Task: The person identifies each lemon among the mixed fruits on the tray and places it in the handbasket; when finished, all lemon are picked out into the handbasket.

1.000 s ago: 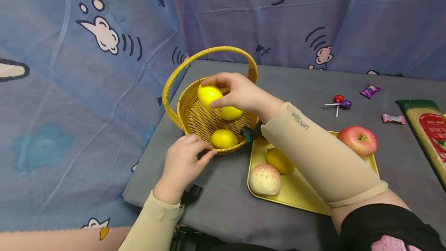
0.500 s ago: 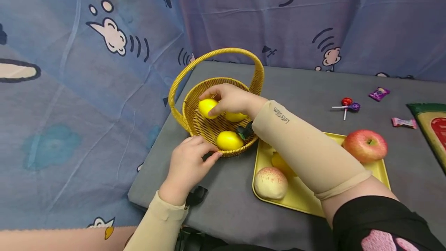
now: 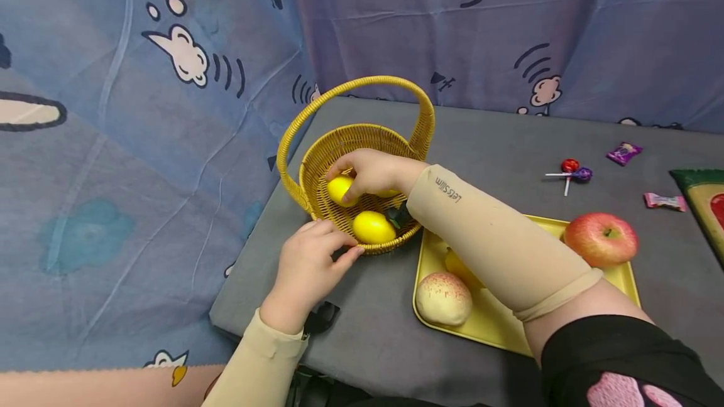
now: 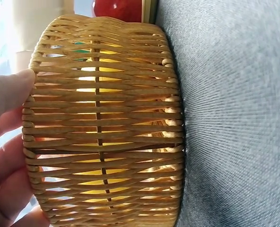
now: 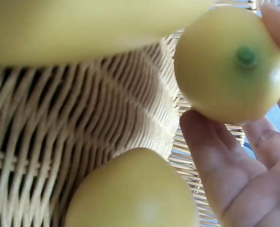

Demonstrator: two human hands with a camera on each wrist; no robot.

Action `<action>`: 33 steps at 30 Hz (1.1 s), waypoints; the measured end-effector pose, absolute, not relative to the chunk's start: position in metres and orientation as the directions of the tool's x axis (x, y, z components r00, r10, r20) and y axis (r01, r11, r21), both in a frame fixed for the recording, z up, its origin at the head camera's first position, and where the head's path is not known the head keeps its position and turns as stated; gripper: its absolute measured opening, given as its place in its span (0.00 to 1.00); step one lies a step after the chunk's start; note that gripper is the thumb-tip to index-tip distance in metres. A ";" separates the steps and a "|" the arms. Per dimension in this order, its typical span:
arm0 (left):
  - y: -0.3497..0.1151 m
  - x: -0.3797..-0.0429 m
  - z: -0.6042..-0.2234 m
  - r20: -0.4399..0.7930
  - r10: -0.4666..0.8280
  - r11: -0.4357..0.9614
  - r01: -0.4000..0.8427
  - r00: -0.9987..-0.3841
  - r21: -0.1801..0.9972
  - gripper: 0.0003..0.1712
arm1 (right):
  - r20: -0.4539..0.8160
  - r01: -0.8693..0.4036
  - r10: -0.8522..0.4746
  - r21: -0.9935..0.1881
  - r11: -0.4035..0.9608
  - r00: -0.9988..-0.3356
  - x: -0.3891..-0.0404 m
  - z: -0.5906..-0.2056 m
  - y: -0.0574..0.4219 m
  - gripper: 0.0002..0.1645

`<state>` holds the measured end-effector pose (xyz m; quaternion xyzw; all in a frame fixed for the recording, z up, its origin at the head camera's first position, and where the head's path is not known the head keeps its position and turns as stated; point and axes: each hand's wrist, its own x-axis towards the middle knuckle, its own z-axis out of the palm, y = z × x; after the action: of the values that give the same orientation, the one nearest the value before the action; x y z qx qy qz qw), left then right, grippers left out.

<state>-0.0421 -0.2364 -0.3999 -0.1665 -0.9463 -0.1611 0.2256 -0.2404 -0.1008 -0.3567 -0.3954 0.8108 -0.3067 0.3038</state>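
In the head view my right hand (image 3: 370,174) reaches down inside a yellow wicker basket (image 3: 356,137) and grips a lemon (image 3: 341,190) between thumb and fingers. The right wrist view shows this lemon (image 5: 230,66) with its green stem end towards the camera. A second lemon (image 3: 373,227) lies on the basket floor near the front rim. Another lemon (image 3: 387,193) is mostly hidden behind my right hand. My left hand (image 3: 311,262) pinches the basket's near rim; in the left wrist view the thumb (image 4: 10,92) presses at the rim of the woven wall (image 4: 107,127).
Right of the basket, a yellow tray (image 3: 503,325) bears a peach (image 3: 444,298), an apple (image 3: 601,239) and a yellow fruit (image 3: 460,267) partly under my forearm. Farther right lie lollipops (image 3: 571,171), wrapped candies (image 3: 625,152) and a green-and-tan packet (image 3: 704,200). The basket's tall handle (image 3: 362,82) arches overhead.
My right hand has lowered the lemon from above the rim down into the basket. My left hand keeps its grip on the rim. The head view has shifted slightly.
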 end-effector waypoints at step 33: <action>-0.236 -0.043 -0.402 0.481 0.235 0.883 0.392 -0.845 0.257 0.09 | -0.249 -0.412 -0.866 -0.800 0.436 -0.434 -0.237 -0.354 -0.084 0.32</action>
<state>-0.0431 -0.2358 -0.4017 -0.1660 -0.9442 -0.1755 0.2239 -0.2373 -0.0841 -0.3542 -0.4109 0.7772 -0.3363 0.3377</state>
